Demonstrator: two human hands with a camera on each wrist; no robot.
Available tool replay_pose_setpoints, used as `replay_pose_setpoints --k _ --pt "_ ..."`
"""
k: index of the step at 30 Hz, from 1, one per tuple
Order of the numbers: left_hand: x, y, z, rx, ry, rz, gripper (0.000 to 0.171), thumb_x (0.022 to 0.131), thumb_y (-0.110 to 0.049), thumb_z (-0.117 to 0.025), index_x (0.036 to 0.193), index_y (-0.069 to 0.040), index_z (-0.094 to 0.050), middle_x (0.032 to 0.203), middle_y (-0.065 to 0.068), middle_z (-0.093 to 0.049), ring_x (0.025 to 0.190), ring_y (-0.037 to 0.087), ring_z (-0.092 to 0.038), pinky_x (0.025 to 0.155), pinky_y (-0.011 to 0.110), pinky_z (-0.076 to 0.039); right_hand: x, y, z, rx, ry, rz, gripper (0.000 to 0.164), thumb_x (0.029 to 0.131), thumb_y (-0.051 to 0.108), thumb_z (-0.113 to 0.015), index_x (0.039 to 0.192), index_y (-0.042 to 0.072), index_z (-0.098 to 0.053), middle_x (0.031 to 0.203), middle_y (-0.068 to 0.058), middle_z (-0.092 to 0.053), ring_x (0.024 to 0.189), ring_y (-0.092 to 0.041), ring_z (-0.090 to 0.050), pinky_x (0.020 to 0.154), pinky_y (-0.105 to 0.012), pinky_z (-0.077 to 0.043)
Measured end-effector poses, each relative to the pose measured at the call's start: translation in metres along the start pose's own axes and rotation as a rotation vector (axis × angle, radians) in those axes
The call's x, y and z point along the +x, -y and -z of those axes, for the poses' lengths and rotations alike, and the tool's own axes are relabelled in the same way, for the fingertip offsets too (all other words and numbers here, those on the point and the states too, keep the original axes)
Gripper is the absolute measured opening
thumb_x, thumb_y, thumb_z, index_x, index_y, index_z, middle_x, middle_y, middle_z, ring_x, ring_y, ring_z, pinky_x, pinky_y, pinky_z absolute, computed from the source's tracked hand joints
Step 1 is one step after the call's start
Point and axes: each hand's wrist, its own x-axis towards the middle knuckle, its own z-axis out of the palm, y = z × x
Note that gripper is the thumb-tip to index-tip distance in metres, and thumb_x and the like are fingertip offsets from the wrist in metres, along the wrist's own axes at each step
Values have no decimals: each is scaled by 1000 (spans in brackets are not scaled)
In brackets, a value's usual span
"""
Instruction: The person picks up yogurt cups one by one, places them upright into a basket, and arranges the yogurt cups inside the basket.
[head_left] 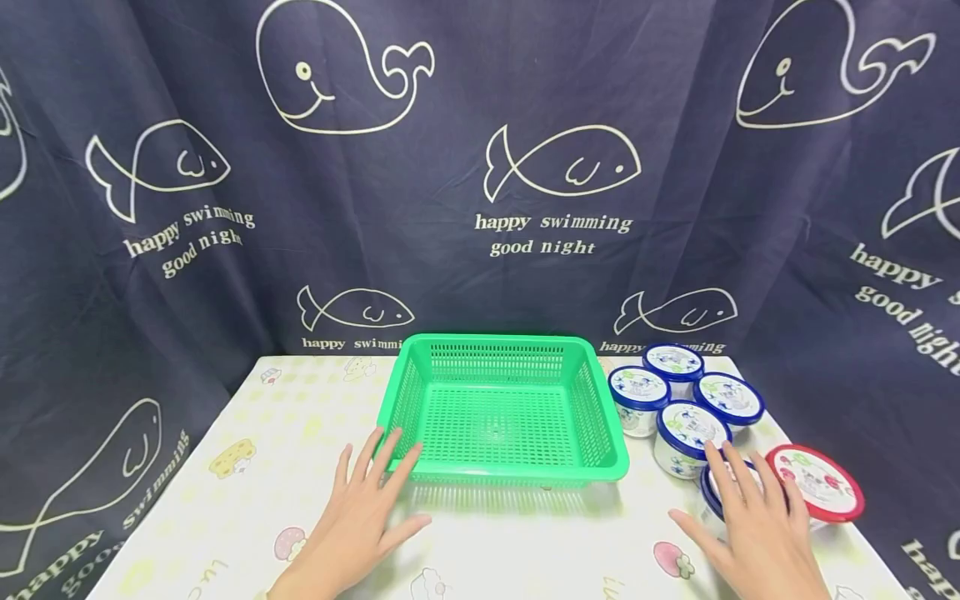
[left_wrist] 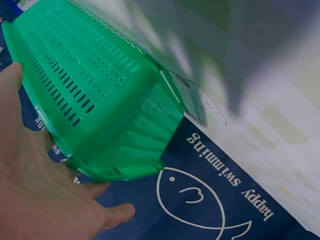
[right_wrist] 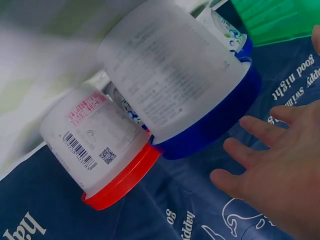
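A green plastic basket [head_left: 495, 477] with slotted walls stands on the table with nothing in it. My left hand [head_left: 352, 517] has its fingers spread at the basket's near left corner, fingertips overlapping the rim. In the left wrist view, the same hand [left_wrist: 55, 185] lies alongside the basket's rim [left_wrist: 45, 117]. Over on the right, my right hand [head_left: 761, 525] hovers with spread fingers above a blue-lidded tub [head_left: 712, 492], partly hiding it. In the right wrist view, its fingers are beside the blue lid [right_wrist: 215, 125], gripping nothing. A red-lidded tub [head_left: 821, 483] sits just right of those fingers.
Several more white tubs with blue lids [head_left: 639, 385] cluster between the basket and the table's right edge. A light patterned cloth [head_left: 300, 467] covers the table. Behind and beside it hangs a dark blue curtain [head_left: 465, 275] with whale and fish drawings.
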Motion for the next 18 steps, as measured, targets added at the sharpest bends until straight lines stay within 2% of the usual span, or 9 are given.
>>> replay_pose_setpoints --k 2,7,14,18 --pt "1 0 0 2 0 -3 86 85 -61 -67 155 -23 -36 163 9 -25 149 37 -20 116 65 -8 1 -3 1 2 2 -6 105 79 63 -72 158 11 -25 144 -27 -40 133 -49 -26 114 -70 -5" --pt "2 0 -1 9 5 -8 82 87 -58 -67 155 -22 -36 161 10 -28 149 37 -20 119 61 -3 2 -8 1 -3 54 -44 103 83 61 -70 157 7 -23 142 -32 -40 133 -53 -25 112 -73 -4" --pt "4 0 -1 19 6 -17 75 91 -57 -62 152 -19 -42 159 13 -32 149 38 -21 120 60 -4 3 -16 -1 -27 78 -67 102 82 62 -70 153 1 -29 136 -34 -41 127 -56 -27 104 -76 -13" --pt "5 -1 -1 16 12 -19 72 93 -57 -59 150 -17 -44 159 13 -31 149 37 -21 119 62 -9 4 -19 -2 -29 91 -84 100 83 62 -69 152 0 -31 134 -37 -43 125 -57 -28 101 -77 -13"
